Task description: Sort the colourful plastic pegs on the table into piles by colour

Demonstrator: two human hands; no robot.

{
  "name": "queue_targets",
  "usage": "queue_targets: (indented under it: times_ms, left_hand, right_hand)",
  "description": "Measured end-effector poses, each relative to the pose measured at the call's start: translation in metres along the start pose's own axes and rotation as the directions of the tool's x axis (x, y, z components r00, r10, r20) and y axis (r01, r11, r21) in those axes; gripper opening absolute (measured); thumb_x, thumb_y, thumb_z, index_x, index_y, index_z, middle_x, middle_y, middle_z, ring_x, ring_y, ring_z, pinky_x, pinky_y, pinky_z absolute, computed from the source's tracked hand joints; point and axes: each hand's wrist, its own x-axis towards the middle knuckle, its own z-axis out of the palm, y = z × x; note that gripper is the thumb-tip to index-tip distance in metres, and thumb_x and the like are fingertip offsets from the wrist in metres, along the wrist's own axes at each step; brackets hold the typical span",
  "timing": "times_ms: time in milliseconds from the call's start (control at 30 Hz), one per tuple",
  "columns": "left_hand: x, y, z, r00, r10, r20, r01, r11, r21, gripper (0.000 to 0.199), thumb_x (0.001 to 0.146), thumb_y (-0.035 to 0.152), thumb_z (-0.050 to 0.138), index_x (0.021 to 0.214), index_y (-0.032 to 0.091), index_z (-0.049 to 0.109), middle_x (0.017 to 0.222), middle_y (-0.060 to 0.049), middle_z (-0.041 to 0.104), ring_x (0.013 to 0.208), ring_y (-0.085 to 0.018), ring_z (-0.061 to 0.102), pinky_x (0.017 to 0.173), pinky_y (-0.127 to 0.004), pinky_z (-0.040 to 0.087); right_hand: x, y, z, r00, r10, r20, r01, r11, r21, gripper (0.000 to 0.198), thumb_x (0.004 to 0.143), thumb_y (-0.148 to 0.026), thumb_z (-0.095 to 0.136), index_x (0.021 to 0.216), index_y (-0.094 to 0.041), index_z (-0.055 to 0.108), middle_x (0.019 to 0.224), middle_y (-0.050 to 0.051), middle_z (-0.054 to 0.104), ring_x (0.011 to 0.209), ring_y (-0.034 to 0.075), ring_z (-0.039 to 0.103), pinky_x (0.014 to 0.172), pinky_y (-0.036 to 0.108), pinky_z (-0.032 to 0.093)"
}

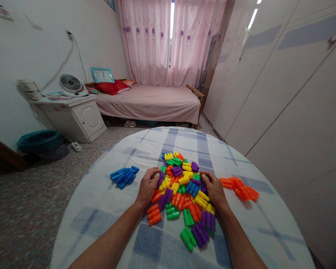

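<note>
Both bare hands rest over the cloth-covered worktop point(100, 224), framing a loose heap of plastic pieces point(182, 179) in yellow, green, purple, orange and blue. The heap sits in the middle, between the forearms, and spreads toward the person. The left hand point(149, 184) lies along its left edge, fingers curled loosely beside a purple piece point(161, 179); from where I stand I cannot tell whether they grip it or only touch it. The right hand point(213, 186) mirrors it on the other edge, fingers bent inward against the heap, and again I cannot tell if anything is pinched there. Well apart from the heap, beyond the left hand, is a small cluster of blue pieces point(124, 176); just beside the right hand, on its outer side, orange pieces point(240, 188) lie bunched together. Past the worktop stands a bed point(156, 99) with a pink cover.
</note>
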Motion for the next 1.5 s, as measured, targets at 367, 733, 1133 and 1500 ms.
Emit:
queue_targets:
  times_ms: [367, 733, 1133, 1500]
  left_hand:
    - [-0.001, 0.006, -0.001, 1.000, -0.004, 0.018, 0.004, 1.000, -0.010, 0.026, 0.083, 0.035, 0.048, 0.083, 0.018, 0.068, 0.108, -0.007, 0.062, 0.104, -0.020, 0.056, 0.095, -0.033, 0.040]
    - [-0.004, 0.009, -0.003, 0.990, -0.133, 0.039, 0.136, 0.984, -0.113, 0.038, 0.083, 0.046, 0.045, 0.088, 0.015, 0.067, 0.088, -0.005, 0.068, 0.087, -0.019, 0.059, 0.078, -0.028, 0.045]
    - [-0.004, 0.013, -0.005, 0.992, -0.121, 0.029, 0.124, 0.983, -0.132, 0.042, 0.087, 0.046, 0.037, 0.089, 0.016, 0.066, 0.087, -0.004, 0.066, 0.084, -0.018, 0.059, 0.077, -0.029, 0.045]
    - [-0.005, 0.017, -0.006, 0.998, -0.041, 0.057, 0.049, 0.987, -0.156, 0.037, 0.089, 0.041, 0.036, 0.094, 0.017, 0.064, 0.099, -0.005, 0.065, 0.100, -0.020, 0.057, 0.093, -0.033, 0.041]
  right_hand:
    - [-0.001, -0.003, 0.000, 1.000, 0.012, -0.017, -0.012, 1.000, 0.003, 0.034, 0.075, -0.044, 0.049, 0.090, -0.019, 0.067, 0.088, 0.004, 0.068, 0.083, 0.021, 0.060, 0.076, 0.033, 0.044]
    - [-0.002, -0.003, 0.000, 1.000, 0.013, -0.017, -0.012, 1.000, 0.013, 0.036, 0.075, -0.045, 0.049, 0.090, -0.018, 0.067, 0.088, 0.005, 0.068, 0.082, 0.021, 0.060, 0.076, 0.034, 0.045]
    - [-0.001, 0.000, 0.000, 1.000, 0.019, -0.017, -0.018, 0.999, 0.026, 0.038, 0.074, -0.048, 0.050, 0.090, -0.019, 0.067, 0.088, 0.005, 0.069, 0.083, 0.022, 0.060, 0.077, 0.034, 0.045]
    - [-0.005, -0.040, 0.008, 0.988, 0.130, 0.089, -0.157, 0.766, 0.624, 0.037, 0.073, -0.050, 0.057, 0.095, -0.020, 0.065, 0.104, 0.008, 0.068, 0.100, 0.023, 0.061, 0.090, 0.039, 0.047]
